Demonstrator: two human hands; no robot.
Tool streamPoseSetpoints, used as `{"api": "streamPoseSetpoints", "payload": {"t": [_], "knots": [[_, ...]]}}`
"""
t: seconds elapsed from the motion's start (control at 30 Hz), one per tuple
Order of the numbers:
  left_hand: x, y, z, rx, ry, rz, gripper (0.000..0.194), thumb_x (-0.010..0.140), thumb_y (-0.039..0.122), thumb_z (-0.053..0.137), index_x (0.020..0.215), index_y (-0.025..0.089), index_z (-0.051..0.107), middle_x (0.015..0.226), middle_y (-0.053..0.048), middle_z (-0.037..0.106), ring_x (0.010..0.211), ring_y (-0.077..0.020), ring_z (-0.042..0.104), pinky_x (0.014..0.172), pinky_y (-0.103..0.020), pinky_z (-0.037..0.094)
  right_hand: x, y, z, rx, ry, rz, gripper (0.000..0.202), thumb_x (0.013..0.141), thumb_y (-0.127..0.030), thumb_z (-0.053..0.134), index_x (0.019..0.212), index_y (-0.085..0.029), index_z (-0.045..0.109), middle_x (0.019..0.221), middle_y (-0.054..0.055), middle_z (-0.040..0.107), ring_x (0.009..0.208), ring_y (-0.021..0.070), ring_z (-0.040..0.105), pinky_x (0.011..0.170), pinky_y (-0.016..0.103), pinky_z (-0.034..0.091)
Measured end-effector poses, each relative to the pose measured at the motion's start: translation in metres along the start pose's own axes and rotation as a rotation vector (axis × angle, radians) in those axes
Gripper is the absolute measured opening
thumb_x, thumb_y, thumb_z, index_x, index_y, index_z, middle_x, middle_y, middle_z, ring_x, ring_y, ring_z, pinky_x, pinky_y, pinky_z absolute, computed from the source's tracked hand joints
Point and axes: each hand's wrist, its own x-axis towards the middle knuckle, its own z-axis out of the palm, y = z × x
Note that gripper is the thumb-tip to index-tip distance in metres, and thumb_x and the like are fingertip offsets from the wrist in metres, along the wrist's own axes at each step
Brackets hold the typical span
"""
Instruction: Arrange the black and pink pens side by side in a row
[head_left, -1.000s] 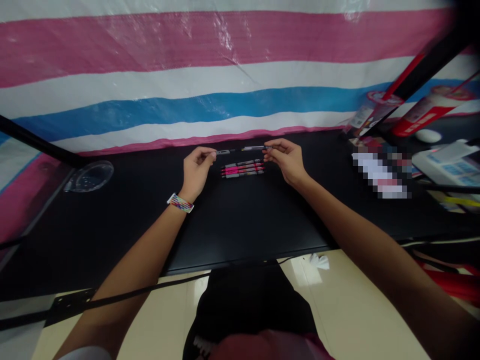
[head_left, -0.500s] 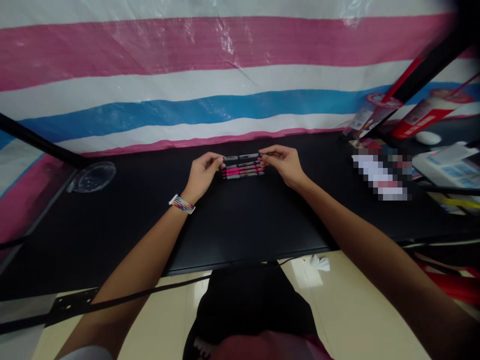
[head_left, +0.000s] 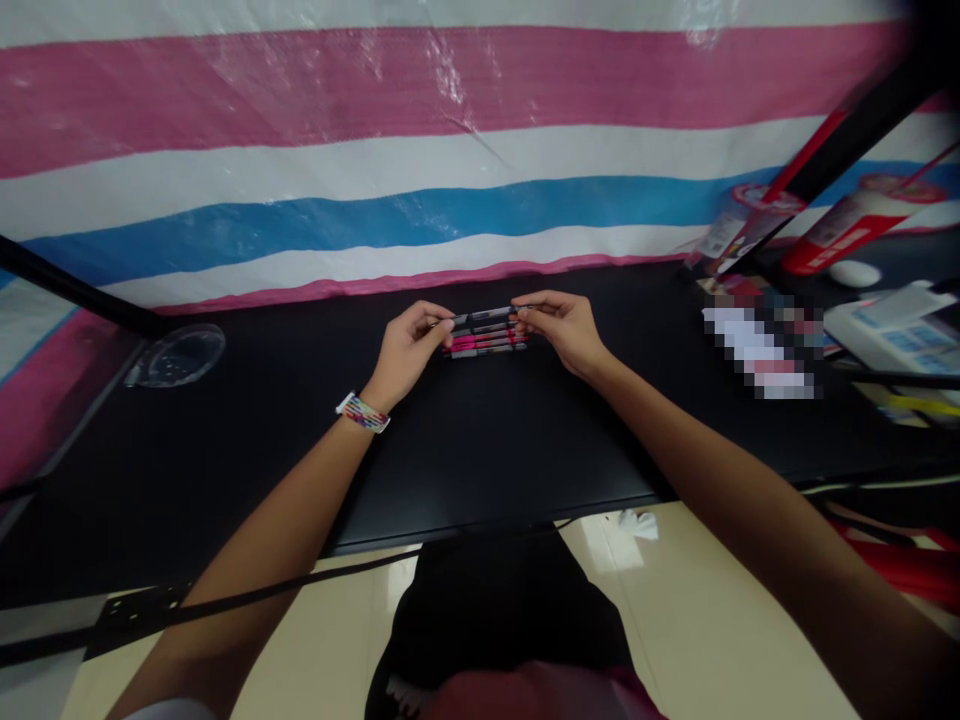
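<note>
My left hand (head_left: 414, 345) pinches the left end of a dark pen (head_left: 486, 315), while my right hand (head_left: 561, 327) grips its right end. The pen lies crosswise at the far side of a row of several pens on the black table. Among that row are a pink pen (head_left: 469, 342) and a grey-and-black pen (head_left: 487, 351), side by side and roughly parallel. Fingertips cover both ends of the held pen. A colourful banded watch (head_left: 364, 411) is on my left wrist.
A clear plastic lid (head_left: 181, 355) lies at the left of the black table (head_left: 480, 450). Two drink cups (head_left: 746, 230) with straws, a white egg-shaped object (head_left: 855, 273) and papers stand at the right. Striped sheeting (head_left: 450, 90) hangs behind; a metal bar crosses in front.
The held pen has come slightly nearer the row, its left end a little lower. Both hands keep their grip, and the view has shifted slightly.
</note>
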Motion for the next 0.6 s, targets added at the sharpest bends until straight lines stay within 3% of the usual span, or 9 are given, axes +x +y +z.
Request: {"api": "streamPoseSetpoints", "payload": {"t": [0.13, 0.2, 0.3, 0.37, 0.5, 0.6], "knots": [[-0.0014, 0.0014, 0.0021, 0.066, 0.035, -0.041, 0.054, 0.113, 0.058, 0.061, 0.073, 0.023, 0.069, 0.056, 0.0, 0.063, 0.062, -0.0155, 0.069, 0.075, -0.032, 0.061, -0.0043, -0.0027, 0.0037, -0.041, -0.026, -0.008, 0.029, 0.077, -0.042, 0.097, 0.099, -0.025, 0.089, 0.091, 0.007, 0.085, 0.079, 0.024, 0.078, 0.092, 0.05, 0.069], [-0.0012, 0.0011, 0.0022, 0.089, 0.038, -0.053, 0.059, 0.116, 0.057, 0.056, 0.069, 0.023, 0.067, 0.052, 0.0, 0.06, 0.059, -0.0149, 0.067, 0.073, -0.032, 0.06, -0.0055, -0.0035, 0.0045, -0.045, -0.037, -0.014, 0.029, 0.078, -0.042, 0.097, 0.1, -0.025, 0.089, 0.093, 0.007, 0.086, 0.081, 0.0249, 0.079, 0.093, 0.051, 0.069], [-0.0002, 0.0005, 0.0025, 0.052, 0.032, 0.027, 0.026, 0.1, 0.047, 0.083, 0.093, 0.023, 0.075, 0.087, -0.004, 0.08, 0.086, -0.0184, 0.079, 0.084, -0.033, 0.063, -0.0055, -0.0041, 0.0046, -0.015, -0.028, -0.002, 0.027, 0.077, -0.04, 0.097, 0.098, -0.026, 0.089, 0.09, 0.006, 0.085, 0.077, 0.0234, 0.078, 0.091, 0.049, 0.069], [0.0005, -0.0002, 0.0028, 0.007, 0.03, 0.055, 0.032, 0.091, 0.042, 0.091, 0.115, 0.026, 0.075, 0.11, -0.006, 0.083, 0.105, -0.0216, 0.081, 0.092, -0.035, 0.064, -0.0049, -0.004, 0.0046, 0.008, -0.02, 0.015, 0.027, 0.076, -0.039, 0.097, 0.097, -0.025, 0.088, 0.088, 0.006, 0.085, 0.076, 0.0223, 0.077, 0.089, 0.047, 0.069], [0.0015, -0.0033, 0.0022, -0.021, 0.032, 0.005, 0.032, 0.107, 0.05, 0.071, 0.127, 0.025, 0.072, 0.09, -0.003, 0.077, 0.082, -0.019, 0.078, 0.085, -0.035, 0.063, -0.0041, -0.0027, 0.0054, 0.007, -0.026, 0.045, 0.033, 0.074, -0.044, 0.098, 0.099, -0.024, 0.088, 0.09, 0.007, 0.084, 0.077, 0.0219, 0.077, 0.088, 0.046, 0.068], [0.0024, -0.0053, 0.0008, 0.035, 0.049, 0.081, 0.056, 0.091, 0.047, 0.092, 0.138, 0.028, 0.066, 0.111, -0.007, 0.08, 0.105, -0.0231, 0.079, 0.095, -0.036, 0.062, -0.0038, -0.0014, 0.0057, -0.003, -0.018, 0.046, 0.036, 0.074, -0.046, 0.098, 0.099, -0.024, 0.087, 0.092, 0.007, 0.084, 0.077, 0.0215, 0.076, 0.089, 0.046, 0.068]]}}
